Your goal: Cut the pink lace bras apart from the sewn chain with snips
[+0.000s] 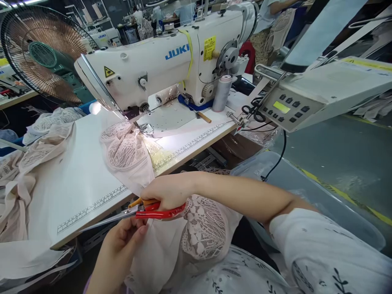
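the right hand is closed around red-handled scissors (blades nearly level, pointing left along the counter edge). the left hand sits just below the blades, nearer their tips, fingers curled onto the pale lace garment — which trails from the juki sewing machine over the edge into the lap.

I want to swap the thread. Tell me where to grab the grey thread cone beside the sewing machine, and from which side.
Grip the grey thread cone around its middle, coming from the right front. It stands upright, tall and narrow, so a wrap around the wound thread should hold. The sewing machine crowds it behind and to the left; the right side looks open.
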The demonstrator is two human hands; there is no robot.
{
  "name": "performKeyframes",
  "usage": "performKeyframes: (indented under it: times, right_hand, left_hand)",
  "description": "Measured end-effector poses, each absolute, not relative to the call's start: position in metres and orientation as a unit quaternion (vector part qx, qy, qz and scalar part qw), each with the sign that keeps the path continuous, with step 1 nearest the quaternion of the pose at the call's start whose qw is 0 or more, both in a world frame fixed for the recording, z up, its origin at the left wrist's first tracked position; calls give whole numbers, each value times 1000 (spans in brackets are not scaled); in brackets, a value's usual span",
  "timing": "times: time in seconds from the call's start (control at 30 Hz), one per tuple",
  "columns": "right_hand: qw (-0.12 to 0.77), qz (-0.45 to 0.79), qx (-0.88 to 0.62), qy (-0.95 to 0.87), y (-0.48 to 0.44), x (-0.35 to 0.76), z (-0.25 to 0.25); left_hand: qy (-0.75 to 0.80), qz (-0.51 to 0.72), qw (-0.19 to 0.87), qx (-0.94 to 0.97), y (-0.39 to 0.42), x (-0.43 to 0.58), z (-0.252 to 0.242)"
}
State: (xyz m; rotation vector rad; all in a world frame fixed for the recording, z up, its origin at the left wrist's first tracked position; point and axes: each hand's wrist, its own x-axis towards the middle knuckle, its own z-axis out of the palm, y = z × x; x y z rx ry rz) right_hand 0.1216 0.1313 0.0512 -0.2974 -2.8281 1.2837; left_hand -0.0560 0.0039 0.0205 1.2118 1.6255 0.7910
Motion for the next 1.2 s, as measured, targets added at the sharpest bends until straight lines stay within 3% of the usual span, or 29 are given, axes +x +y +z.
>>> performKeyframes:
  times: [0.5,0.67,0.9,1.1,1.2]
  right_hand:
    - [14,425,-84,-901,132,118,52]
    - [43,439,-74,-894,129,119,46]
    - [159,504,-336,-780,87,149,44]
    - [-44,500,-274,-821,54,186,27]
    - [-73,470,-286,-832,48,188,16]
  left_hand:
    - [668,348,480,451,9,-50,19]
    - [637,344,554,412,7,-49,9]
    - [619,386,579,365,-1,-54,2]
    - [622,430,563,335,-8,-60,-5]
    - [623,434,568,317,-9,-58,-5]
